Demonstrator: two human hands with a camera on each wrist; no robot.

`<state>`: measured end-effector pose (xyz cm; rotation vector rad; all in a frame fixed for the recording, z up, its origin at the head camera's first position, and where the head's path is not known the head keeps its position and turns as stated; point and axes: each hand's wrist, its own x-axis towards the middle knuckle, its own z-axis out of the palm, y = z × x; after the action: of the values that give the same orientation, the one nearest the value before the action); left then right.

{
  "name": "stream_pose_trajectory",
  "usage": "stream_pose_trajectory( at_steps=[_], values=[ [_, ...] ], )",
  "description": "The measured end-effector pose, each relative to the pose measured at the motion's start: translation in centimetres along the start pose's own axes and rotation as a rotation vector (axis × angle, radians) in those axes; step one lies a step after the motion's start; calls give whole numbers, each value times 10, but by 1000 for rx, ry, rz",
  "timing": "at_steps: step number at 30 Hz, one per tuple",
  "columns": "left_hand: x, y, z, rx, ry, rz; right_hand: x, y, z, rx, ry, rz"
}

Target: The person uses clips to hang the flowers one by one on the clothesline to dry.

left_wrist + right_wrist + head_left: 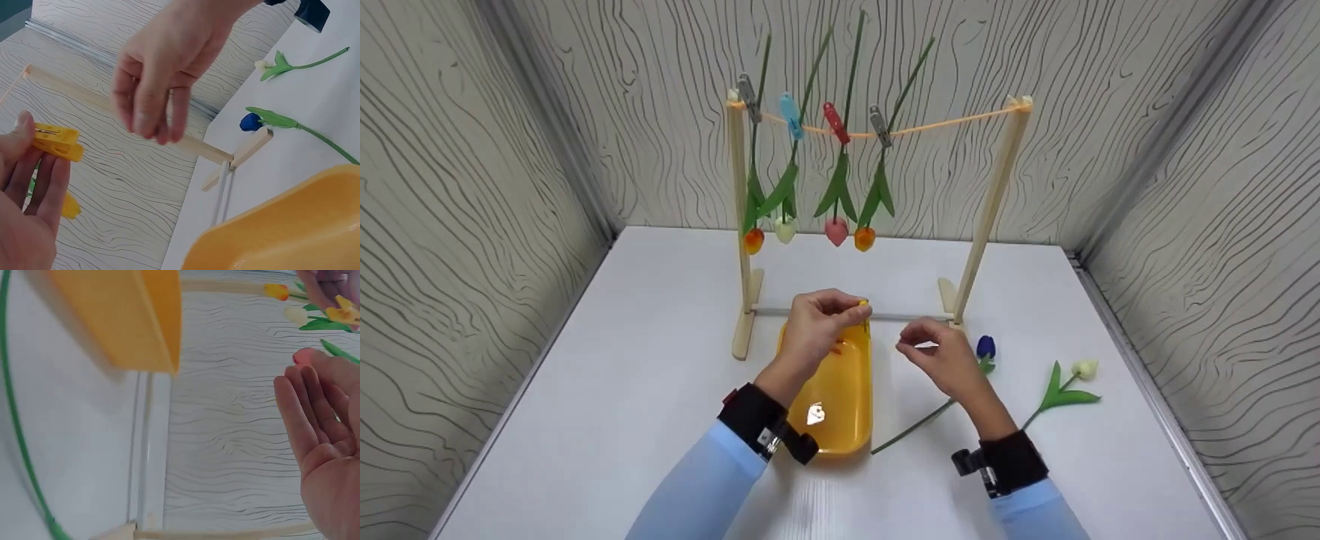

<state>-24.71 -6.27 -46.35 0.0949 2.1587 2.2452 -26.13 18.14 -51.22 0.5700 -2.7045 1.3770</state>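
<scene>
My left hand [816, 330] pinches a yellow clothespin [56, 140] between thumb and fingers, above the far end of a yellow tray [840, 427]. Behind those fingers, the left wrist view shows a yellow bloom [71, 206]. To the right, my right hand [945, 360] hovers with loosely bent fingers, and no held thing shows. A pink tulip [304, 356] appears behind its fingertips in the right wrist view. Below that arm lies a blue tulip [986, 346]; farther right is a white tulip [1084, 369]. Small reddish items in the tray are mostly hidden by my left hand.
A wooden frame [994, 202] with an orange string [952, 124] stands behind the tray. Grey, blue and red clothespins [835, 124] hold several tulips upside down on it. Patterned walls [1207, 187] enclose the white table [622, 360] at the back and sides.
</scene>
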Motion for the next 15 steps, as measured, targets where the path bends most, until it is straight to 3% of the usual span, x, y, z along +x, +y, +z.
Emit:
stream_pose_trajectory(
  at_steps=[4,7,10,15],
  values=[
    [-1,3,-3,-40,-14,48,-9,39,-14,-369,-167,-134],
    [-2,3,-5,-43,-7,54,-16,64,-20,-571,-250,-188],
    [-2,2,-4,-36,-1,41,-23,78,-20,-662,-311,-218],
    [0,0,-1,-28,10,29,-29,86,-16,-651,-359,-321]
  ],
)
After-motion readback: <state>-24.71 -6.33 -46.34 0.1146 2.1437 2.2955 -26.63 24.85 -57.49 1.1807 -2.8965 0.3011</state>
